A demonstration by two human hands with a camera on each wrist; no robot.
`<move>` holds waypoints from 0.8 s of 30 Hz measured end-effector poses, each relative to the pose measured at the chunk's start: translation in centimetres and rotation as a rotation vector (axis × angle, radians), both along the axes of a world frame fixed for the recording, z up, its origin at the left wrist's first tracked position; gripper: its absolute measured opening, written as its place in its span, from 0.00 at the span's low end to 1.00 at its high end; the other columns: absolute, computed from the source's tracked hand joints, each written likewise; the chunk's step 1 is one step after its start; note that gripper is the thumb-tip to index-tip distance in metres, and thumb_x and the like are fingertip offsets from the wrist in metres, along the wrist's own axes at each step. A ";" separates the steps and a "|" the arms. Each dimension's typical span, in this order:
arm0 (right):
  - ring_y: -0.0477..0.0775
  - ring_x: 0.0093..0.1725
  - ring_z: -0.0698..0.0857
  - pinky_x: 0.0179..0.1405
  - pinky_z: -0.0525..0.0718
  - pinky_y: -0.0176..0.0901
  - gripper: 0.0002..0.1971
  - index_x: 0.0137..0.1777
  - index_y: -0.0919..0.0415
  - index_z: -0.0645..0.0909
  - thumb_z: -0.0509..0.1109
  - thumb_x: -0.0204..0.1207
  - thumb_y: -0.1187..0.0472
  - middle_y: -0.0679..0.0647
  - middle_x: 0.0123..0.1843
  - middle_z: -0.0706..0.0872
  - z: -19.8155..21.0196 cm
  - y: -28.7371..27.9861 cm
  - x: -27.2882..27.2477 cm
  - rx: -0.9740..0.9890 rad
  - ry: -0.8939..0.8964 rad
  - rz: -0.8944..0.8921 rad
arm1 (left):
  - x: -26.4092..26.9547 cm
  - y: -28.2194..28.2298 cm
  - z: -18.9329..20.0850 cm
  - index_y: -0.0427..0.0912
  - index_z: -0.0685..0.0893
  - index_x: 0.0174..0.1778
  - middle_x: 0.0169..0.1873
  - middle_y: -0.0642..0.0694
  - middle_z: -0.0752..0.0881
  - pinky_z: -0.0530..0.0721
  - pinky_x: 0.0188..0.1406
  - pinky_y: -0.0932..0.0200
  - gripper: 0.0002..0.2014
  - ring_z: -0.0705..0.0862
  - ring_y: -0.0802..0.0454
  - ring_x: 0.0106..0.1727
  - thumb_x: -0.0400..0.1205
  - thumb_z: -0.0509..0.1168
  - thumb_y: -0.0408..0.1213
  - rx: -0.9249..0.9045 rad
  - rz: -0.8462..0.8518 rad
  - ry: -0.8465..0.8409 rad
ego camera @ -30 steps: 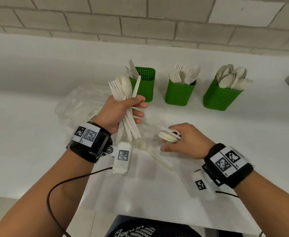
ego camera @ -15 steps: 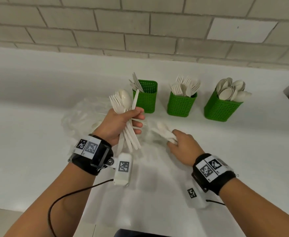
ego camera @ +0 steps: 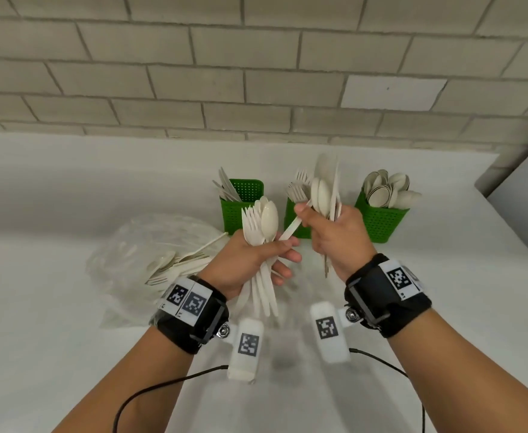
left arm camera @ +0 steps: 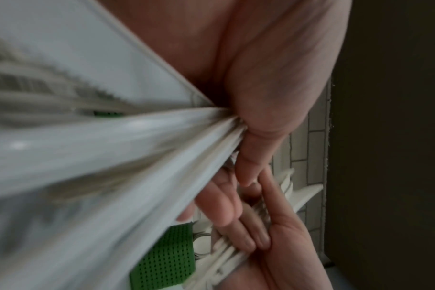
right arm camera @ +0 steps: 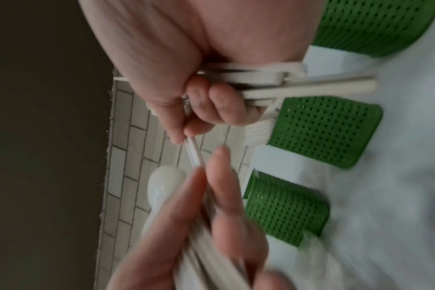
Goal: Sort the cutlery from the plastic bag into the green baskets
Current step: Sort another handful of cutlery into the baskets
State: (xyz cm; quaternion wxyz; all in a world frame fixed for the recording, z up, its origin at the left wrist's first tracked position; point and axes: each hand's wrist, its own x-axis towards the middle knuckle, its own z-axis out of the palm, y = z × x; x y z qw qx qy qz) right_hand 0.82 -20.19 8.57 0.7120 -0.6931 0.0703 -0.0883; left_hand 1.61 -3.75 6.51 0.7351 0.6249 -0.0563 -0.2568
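My left hand [ego camera: 272, 257] grips a bundle of white plastic forks and spoons [ego camera: 261, 225], heads up, above the table. Close to its right, my right hand [ego camera: 319, 226] grips a second bundle of spoons and flat pieces [ego camera: 323, 192], raised in front of the middle basket. One white handle [ego camera: 289, 231] slants between the two hands under my right thumb. Three green baskets stand at the back: the left basket [ego camera: 244, 210] has knives, the middle basket [ego camera: 298, 228] forks, the right basket [ego camera: 381, 221] spoons. The clear plastic bag [ego camera: 137, 245] lies at the left with more cutlery inside.
A white counter [ego camera: 444, 292] runs back to a grey brick wall [ego camera: 256, 73]. Cables hang from both wrist bands. In the right wrist view the baskets [right arm camera: 320, 131] lie just beyond my fingers [right arm camera: 219, 109]; the left wrist view is mostly blurred handles [left arm camera: 137, 157].
My right hand has picked up a bundle of cutlery from the table and lifted it up beside the left hand. The left hand keeps its bundle. My head has tilted up.
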 end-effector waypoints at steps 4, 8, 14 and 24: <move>0.44 0.18 0.66 0.17 0.63 0.34 0.05 0.40 0.61 0.86 0.74 0.78 0.64 0.47 0.24 0.76 -0.4 -2.7 0.6 0.127 0.020 -0.172 | 0.7 0.8 -0.6 0.37 0.88 0.45 0.39 0.37 0.91 0.84 0.24 0.58 0.05 0.84 0.49 0.24 0.83 0.68 0.34 -0.008 0.155 -0.007; 0.40 0.23 0.74 0.23 0.72 0.36 0.07 0.42 0.62 0.86 0.81 0.69 0.62 0.44 0.25 0.80 -1.1 -4.3 0.5 -0.159 0.038 -0.154 | 1.7 0.8 -0.6 0.36 0.86 0.41 0.30 0.39 0.89 0.80 0.23 0.57 0.06 0.79 0.50 0.19 0.83 0.68 0.33 0.036 0.282 -0.097; 0.49 0.37 0.81 0.37 0.81 0.47 0.24 0.42 0.52 0.85 0.84 0.54 0.37 0.49 0.41 0.83 -0.7 -3.7 -0.2 -1.027 0.022 0.188 | 2.2 0.3 0.6 0.34 0.86 0.38 0.26 0.42 0.85 0.80 0.31 0.55 0.11 0.78 0.46 0.21 0.83 0.69 0.36 0.247 0.055 -0.347; 0.51 0.21 0.74 0.27 0.77 0.45 0.08 0.45 0.65 0.87 0.70 0.81 0.61 0.53 0.22 0.78 -0.4 -2.2 -0.4 -0.010 0.016 0.076 | 1.9 -0.7 0.9 0.32 0.88 0.50 0.27 0.43 0.85 0.83 0.24 0.58 0.11 0.81 0.51 0.21 0.82 0.67 0.38 -0.002 0.035 -0.162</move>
